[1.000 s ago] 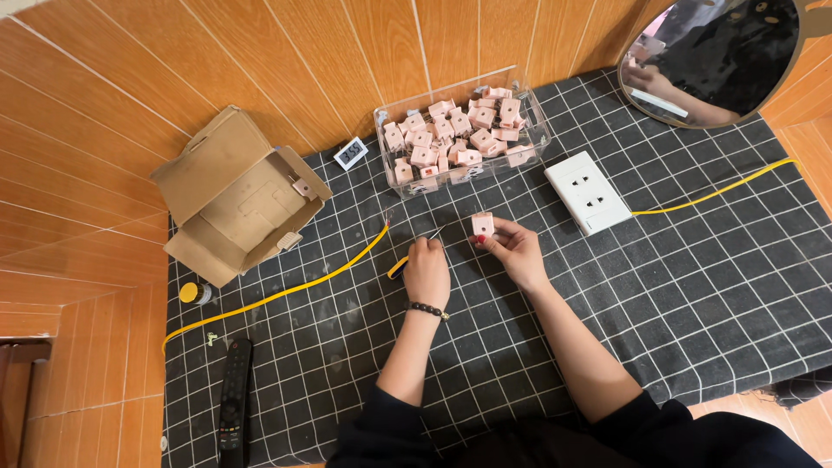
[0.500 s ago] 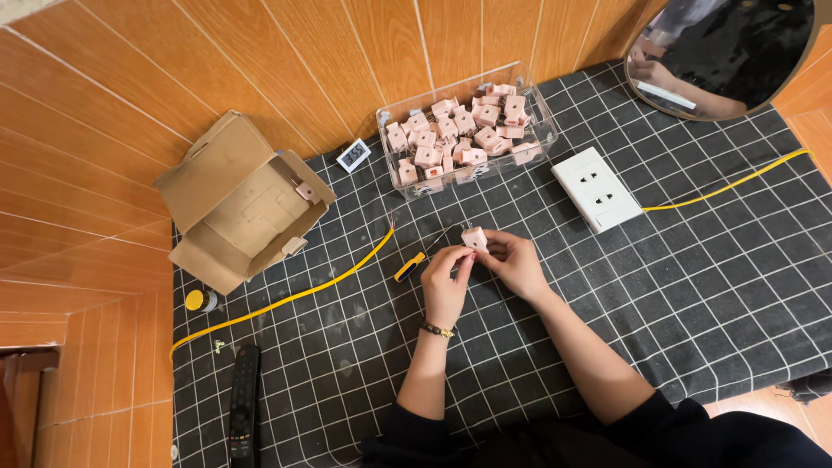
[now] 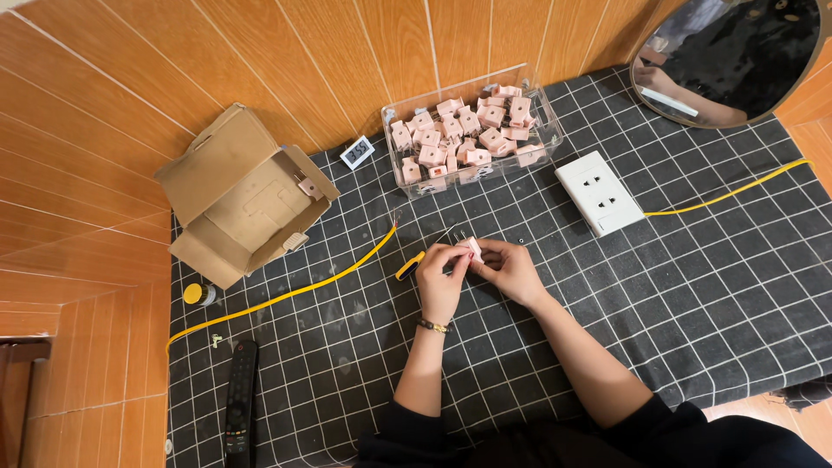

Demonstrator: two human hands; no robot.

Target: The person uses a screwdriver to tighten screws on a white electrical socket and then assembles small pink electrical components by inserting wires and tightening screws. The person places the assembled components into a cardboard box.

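Note:
My left hand (image 3: 440, 276) and my right hand (image 3: 510, 267) meet over the black checked cloth (image 3: 693, 295), both pinching one small pink and white socket module (image 3: 473, 249). A screwdriver with a yellow and black handle (image 3: 411, 265) lies just left of my left hand, its thin shaft pointing toward the module. Behind the hands stands a clear plastic box (image 3: 471, 132) filled with several more pink modules. A white wall socket plate (image 3: 600, 192) lies to the right of my right hand.
An open cardboard box (image 3: 243, 199) sits at the left, with a small digital display (image 3: 356, 152) beside it. A yellow wire (image 3: 286, 295) runs left across the cloth, another yellow wire (image 3: 737, 189) runs right. A black remote (image 3: 241, 403), a yellow tape roll (image 3: 196, 294) and a round mirror (image 3: 728, 54) lie around.
The two hands have drawn together: the module first held by my right hand alone is now pinched by both. The view has shifted slightly.

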